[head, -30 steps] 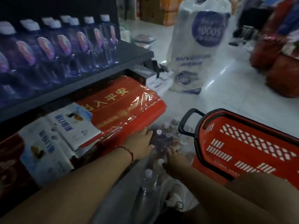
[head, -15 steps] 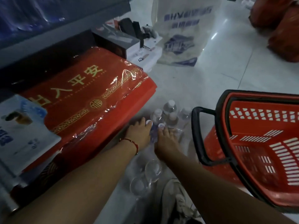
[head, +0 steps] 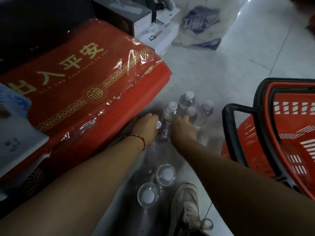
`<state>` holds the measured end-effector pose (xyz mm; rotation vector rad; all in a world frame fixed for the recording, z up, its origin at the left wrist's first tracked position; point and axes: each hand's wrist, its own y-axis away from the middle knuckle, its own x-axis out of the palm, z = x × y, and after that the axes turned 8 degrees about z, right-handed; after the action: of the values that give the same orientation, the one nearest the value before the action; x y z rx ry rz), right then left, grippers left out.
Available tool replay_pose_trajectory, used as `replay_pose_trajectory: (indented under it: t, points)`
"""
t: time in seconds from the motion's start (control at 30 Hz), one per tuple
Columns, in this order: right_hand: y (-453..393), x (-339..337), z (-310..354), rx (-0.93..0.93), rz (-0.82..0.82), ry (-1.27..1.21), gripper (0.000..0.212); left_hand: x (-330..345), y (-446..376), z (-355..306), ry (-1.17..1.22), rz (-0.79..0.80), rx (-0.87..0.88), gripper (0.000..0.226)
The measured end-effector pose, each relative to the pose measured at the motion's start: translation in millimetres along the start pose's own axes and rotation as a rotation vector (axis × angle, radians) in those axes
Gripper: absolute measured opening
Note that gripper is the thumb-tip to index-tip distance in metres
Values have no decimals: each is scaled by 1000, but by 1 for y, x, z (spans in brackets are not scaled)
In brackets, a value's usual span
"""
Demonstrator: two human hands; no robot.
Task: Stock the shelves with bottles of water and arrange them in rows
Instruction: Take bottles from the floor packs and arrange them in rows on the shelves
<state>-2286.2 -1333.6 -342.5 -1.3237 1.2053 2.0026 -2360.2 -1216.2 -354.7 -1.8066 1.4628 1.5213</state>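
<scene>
Several clear water bottles with white caps stand in a cluster on the pale floor, and two more bottles stand nearer to me. My left hand, a red string on its wrist, curls round a bottle whose white cap shows at its fingertips. Just to its right, my right hand curls its fingers round a bottle at the near edge of the cluster. The bottle bodies under both hands are mostly hidden. The shelf with the bottle rows is out of view.
A red plastic-wrapped pack with gold characters lies on the low shelf at left, with white-blue packs beside it. A red shopping basket with a black handle stands at right. My shoe is below and a white bag is beyond.
My view has tipped down, so the upper shelf of bottles has left the frame. Both hands have closed in on bottles in the floor cluster, fingers curling round them.
</scene>
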Motion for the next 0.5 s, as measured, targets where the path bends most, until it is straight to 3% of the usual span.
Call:
replay_pose_trajectory:
  t: [0.1, 0.27, 0.5]
  points:
    - [9, -10, -3, -74, 3, 40, 32, -4, 18, 4, 73, -12, -19, 16]
    - [46, -54, 8, -199, -20, 84, 41, -35, 74, 6, 173, -115, 9, 40]
    - [145, -148, 41, -437, -98, -37, 32, -126, 184, -9, 514, -236, 31, 29]
